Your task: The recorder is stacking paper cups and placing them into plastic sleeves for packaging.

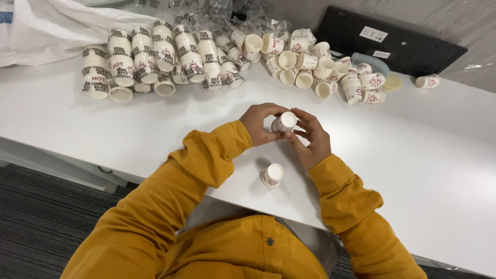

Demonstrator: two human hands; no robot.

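I look down on a wide white table (129,134) filling most of the frame. Across its top edge lie wrapped sleeves of paper cups (155,59) at upper left and a loose heap of cups (320,64) at upper centre, well clear of my hands. At centre, my left hand (261,124) and right hand (312,139) both curl closed around one small paper cup (284,122), base toward me. A light fingertip grip seems wise, to avoid crushing it. Another cup (272,175) lies just below.

Loose cups (330,72) lie on the table (423,155), right of wrapped stacks (155,59).
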